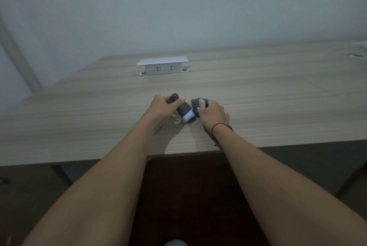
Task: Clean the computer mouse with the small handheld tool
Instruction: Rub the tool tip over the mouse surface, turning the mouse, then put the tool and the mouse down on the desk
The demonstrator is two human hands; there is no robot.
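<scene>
A small black handheld tool (183, 109) with a rounded top and a white band near its lower end is gripped in my left hand (161, 107). It tilts down to the right, and its tip touches or nearly touches the dark grey computer mouse (196, 103). My right hand (213, 113) holds the mouse tilted up off the wooden table (258, 106), thumb across its side. A red string bracelet circles my right wrist. Most of the mouse is hidden under my fingers.
A white pop-up socket box (162, 66) stands on the table behind my hands. A pale object (360, 51) lies at the far right edge. The table's near edge runs just under my forearms, with dark floor below. A grey wall rises behind.
</scene>
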